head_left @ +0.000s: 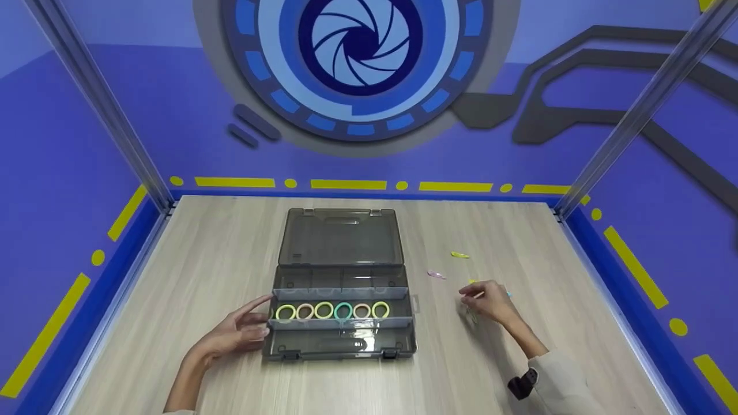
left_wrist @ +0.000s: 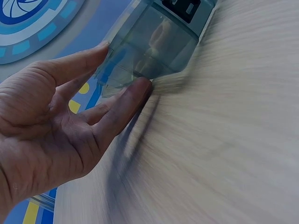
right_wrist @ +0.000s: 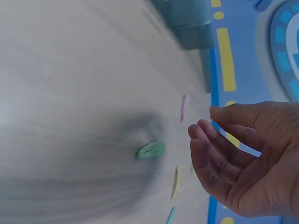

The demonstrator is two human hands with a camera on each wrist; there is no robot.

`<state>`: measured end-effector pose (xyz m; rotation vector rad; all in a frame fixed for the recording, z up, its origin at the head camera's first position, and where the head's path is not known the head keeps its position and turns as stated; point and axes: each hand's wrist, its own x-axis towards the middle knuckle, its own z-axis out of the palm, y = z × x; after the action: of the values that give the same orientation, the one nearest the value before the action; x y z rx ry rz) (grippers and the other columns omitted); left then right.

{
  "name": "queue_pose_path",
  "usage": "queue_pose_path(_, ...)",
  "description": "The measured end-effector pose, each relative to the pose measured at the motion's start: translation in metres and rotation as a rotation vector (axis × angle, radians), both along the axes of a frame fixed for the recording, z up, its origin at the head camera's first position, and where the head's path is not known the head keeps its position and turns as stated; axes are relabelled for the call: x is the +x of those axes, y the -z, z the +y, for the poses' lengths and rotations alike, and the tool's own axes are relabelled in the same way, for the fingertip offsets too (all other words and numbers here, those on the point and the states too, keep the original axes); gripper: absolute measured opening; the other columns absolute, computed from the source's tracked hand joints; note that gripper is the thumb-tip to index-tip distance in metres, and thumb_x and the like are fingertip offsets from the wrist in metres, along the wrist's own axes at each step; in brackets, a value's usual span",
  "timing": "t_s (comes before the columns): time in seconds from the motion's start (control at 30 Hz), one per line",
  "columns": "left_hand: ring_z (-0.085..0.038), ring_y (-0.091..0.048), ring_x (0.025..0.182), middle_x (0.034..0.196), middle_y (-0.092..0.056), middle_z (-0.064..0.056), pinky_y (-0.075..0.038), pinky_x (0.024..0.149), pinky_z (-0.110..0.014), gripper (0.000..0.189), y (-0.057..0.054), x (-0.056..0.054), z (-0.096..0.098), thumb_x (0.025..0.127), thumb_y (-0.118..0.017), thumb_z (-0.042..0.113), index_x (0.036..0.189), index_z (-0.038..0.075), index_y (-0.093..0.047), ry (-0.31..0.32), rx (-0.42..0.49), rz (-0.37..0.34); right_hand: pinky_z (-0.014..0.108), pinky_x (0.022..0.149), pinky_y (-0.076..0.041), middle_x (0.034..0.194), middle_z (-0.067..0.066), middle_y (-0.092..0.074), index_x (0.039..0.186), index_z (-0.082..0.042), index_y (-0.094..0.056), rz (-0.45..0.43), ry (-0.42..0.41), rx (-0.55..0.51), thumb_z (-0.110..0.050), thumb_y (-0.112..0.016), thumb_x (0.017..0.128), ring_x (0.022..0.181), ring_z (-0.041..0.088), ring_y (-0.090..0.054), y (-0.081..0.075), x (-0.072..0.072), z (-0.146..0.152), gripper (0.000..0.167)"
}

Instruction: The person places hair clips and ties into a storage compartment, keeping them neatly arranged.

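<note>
A dark see-through compartment box (head_left: pixel 340 342) lies on the table with its lid (head_left: pixel 341 236) folded back. Several yellow, pink and teal hair ties (head_left: pixel 343 311) stand in a row in its middle compartment. My left hand (head_left: pixel 230 336) rests its fingertips against the box's left side; in the left wrist view the fingers are nearly straight along the box wall. To the right of the box, my right hand (head_left: pixel 489 301) hovers over the small hair clips, its fingers loosely bent around nothing. Below it lies a green hair clip (right_wrist: pixel 152 150), mostly hidden in the head view.
Farther back lie a yellow clip (head_left: pixel 459 255) and a pink clip (head_left: pixel 436 275). Another yellow clip (head_left: pixel 473 281) and a blue one (head_left: pixel 509 294) show partly behind the right hand. Blue panels and metal posts (head_left: pixel 628 109) border the wooden table (head_left: pixel 219 242).
</note>
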<state>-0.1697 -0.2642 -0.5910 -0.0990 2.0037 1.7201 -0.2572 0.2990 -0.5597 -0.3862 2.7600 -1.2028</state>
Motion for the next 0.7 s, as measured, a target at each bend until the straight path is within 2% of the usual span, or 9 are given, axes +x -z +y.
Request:
queue_pose_path(0.17,-0.036,-0.063,0.124,0.15,-0.043,-0.033,-0.053,0.104,-0.056,0.085,-0.002,0.0,0.001,0.096,-0.073,0.024,0.164,0.015,-0.022,0.001,-0.002,0.0,0.017,0.06,-0.052,0.088,0.02,-0.075,0.102,0.01,-0.075,0.032,-0.032,0.071,0.003,-0.07,0.088,0.077,0.024,-0.072,0.01,0.003,0.007,0.016)
queue_pose_path(0.33,-0.033,-0.063,0.123,0.148,-0.043,-0.034,-0.054,0.104,-0.053,0.084,-0.003,-0.001,-0.001,0.097,-0.072,0.022,0.164,0.013,-0.022,0.028,0.019,0.036,0.021,0.064,-0.053,0.088,0.016,-0.076,0.101,0.008,-0.076,0.055,-0.036,0.131,0.001,-0.075,0.085,0.079,0.025,-0.071,0.015,0.006,0.013,0.017)
queue_pose_path(0.5,-0.033,-0.062,0.124,0.149,-0.042,-0.035,-0.053,0.105,-0.053,0.084,-0.002,-0.001,-0.002,0.098,-0.07,0.022,0.164,0.012,-0.02,0.048,0.036,0.05,0.022,0.065,-0.053,0.094,0.017,-0.077,0.101,0.006,-0.077,0.019,-0.02,0.158,0.001,-0.076,0.085,0.083,0.025,-0.071,0.018,0.01,0.015,0.017)
queue_pose_path(0.7,-0.034,-0.062,0.125,0.149,-0.043,-0.033,-0.053,0.106,-0.054,0.085,-0.002,0.0,-0.001,0.096,-0.072,0.022,0.164,0.013,-0.021,0.028,0.03,0.027,0.019,0.062,-0.049,0.094,0.017,-0.076,0.103,0.007,-0.077,-0.012,0.011,0.148,0.001,-0.077,0.084,0.081,0.02,-0.068,0.021,0.016,0.016,0.019)
